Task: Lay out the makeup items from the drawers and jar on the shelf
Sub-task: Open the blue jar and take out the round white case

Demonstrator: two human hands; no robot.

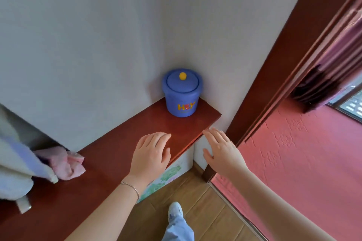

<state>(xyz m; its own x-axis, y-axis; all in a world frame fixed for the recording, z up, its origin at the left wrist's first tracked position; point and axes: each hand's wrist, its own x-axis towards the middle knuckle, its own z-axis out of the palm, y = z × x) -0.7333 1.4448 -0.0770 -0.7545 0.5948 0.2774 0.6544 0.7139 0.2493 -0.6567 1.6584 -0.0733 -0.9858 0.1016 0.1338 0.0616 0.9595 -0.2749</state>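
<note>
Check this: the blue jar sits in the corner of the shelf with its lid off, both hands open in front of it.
Wrong in one respect: the head view shows the blue jar with its lid on. It does stand in the corner of the shelf, with the left hand and right hand open.

A dark red-brown wooden shelf (125, 143) runs along a white wall into a corner. 1 blue jar (182, 93) stands upright on it at the corner end, close to both walls, its lid on with a yellow knob on top and yellow letters on its side. Well apart from the jar, toward the shelf's other end, a crumpled pink cloth (67, 164) lies on the wood, touching a pale fleecy fabric (17, 166) that drapes over that end. The stretch of shelf between jar and cloth shows plain wood.
</note>
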